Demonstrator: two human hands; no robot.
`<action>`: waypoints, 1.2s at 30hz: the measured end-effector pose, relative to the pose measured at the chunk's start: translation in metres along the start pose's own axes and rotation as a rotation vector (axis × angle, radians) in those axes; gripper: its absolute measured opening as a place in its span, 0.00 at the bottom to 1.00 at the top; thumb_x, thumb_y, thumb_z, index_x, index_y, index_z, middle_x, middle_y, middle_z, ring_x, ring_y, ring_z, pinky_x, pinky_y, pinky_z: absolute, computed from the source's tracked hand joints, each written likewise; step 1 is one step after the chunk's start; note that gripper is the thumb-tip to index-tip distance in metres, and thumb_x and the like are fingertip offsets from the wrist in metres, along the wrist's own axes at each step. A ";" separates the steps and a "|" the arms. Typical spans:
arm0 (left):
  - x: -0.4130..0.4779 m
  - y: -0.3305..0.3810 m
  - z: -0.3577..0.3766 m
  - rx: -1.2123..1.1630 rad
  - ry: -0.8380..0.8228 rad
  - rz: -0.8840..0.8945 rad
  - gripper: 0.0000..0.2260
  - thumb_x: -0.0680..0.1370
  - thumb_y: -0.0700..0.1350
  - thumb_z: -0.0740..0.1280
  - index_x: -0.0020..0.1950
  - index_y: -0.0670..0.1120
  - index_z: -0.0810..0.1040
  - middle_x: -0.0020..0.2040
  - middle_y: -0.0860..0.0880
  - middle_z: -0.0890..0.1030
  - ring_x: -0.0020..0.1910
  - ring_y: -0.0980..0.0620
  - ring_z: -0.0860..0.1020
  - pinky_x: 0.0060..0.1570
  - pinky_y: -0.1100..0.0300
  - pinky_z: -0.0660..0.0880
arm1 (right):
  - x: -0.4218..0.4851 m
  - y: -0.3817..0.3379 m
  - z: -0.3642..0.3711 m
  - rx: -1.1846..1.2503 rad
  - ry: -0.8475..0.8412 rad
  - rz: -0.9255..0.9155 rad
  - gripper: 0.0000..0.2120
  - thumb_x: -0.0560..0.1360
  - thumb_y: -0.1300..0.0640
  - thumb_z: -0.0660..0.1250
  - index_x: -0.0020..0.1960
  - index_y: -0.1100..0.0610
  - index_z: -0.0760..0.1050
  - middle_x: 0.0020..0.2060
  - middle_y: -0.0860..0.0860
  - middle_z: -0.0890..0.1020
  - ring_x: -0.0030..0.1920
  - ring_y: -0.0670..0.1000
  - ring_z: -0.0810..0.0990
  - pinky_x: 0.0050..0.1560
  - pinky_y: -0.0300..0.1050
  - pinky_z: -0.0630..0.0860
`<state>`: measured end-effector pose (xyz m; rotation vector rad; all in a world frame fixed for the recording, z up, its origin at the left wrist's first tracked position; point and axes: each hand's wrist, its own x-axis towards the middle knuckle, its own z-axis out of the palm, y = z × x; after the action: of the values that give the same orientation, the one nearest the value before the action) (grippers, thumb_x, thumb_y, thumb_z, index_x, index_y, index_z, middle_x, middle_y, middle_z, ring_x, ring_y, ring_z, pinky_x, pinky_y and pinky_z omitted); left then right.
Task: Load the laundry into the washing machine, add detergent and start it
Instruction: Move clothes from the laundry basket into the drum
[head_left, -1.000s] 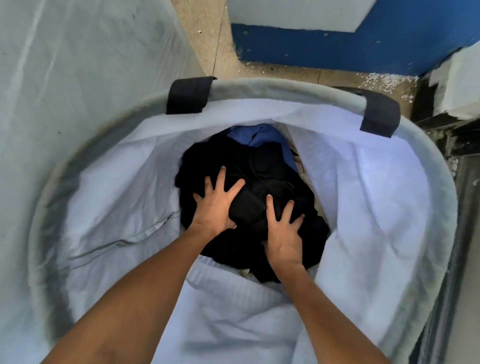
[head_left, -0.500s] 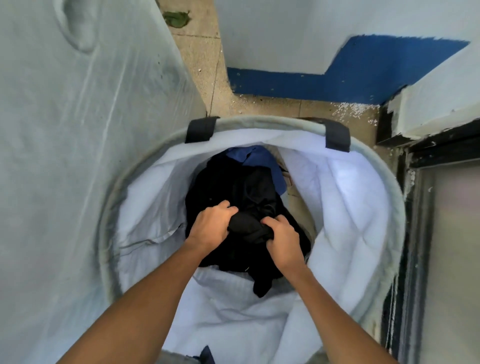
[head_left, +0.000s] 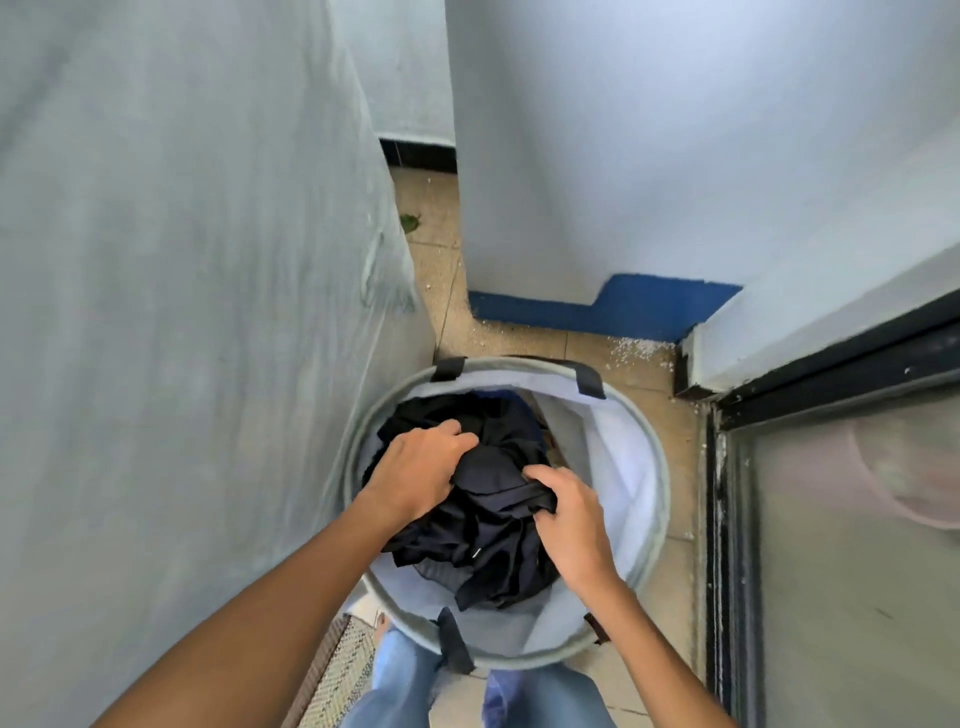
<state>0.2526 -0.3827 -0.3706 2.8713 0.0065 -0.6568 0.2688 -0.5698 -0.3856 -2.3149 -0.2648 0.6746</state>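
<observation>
Dark laundry (head_left: 483, 499) bunched between gripping left hand (head_left: 415, 475), right hand (head_left: 566, 517), over hamper (head_left: 644, 467).

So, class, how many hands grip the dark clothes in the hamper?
2: the left hand on the left of the dark clothes, the right hand on their right.

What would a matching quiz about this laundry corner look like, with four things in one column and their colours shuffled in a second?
Things:
1. clothes bundle
2. basket lining
3. wall skirting
4. floor tiles

Colours:
A. tan
B. white
C. very dark, near black
D. bright blue

Pairs: 1-C, 2-B, 3-D, 4-A
</observation>
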 end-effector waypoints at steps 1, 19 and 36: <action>-0.009 0.004 -0.016 0.017 0.016 0.023 0.15 0.76 0.40 0.62 0.62 0.49 0.71 0.56 0.48 0.72 0.48 0.42 0.78 0.39 0.54 0.68 | -0.008 -0.010 -0.011 0.009 0.011 -0.017 0.25 0.68 0.74 0.59 0.60 0.56 0.76 0.54 0.54 0.78 0.57 0.52 0.76 0.59 0.37 0.69; -0.159 0.049 -0.291 0.141 0.548 0.055 0.16 0.70 0.37 0.64 0.57 0.47 0.74 0.52 0.47 0.76 0.42 0.41 0.78 0.33 0.50 0.73 | -0.098 -0.220 -0.210 0.144 0.133 -0.416 0.23 0.67 0.77 0.59 0.54 0.57 0.79 0.52 0.50 0.81 0.52 0.47 0.76 0.51 0.34 0.70; -0.282 -0.042 -0.401 0.120 1.036 -0.027 0.21 0.62 0.35 0.73 0.54 0.45 0.77 0.51 0.46 0.79 0.36 0.37 0.80 0.29 0.47 0.76 | -0.140 -0.419 -0.219 0.280 0.105 -0.790 0.25 0.64 0.78 0.57 0.46 0.52 0.77 0.44 0.44 0.81 0.43 0.43 0.78 0.41 0.29 0.70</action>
<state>0.1685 -0.2538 0.0967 2.9579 0.1553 0.8850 0.2685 -0.4392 0.0902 -1.7588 -0.9068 0.1701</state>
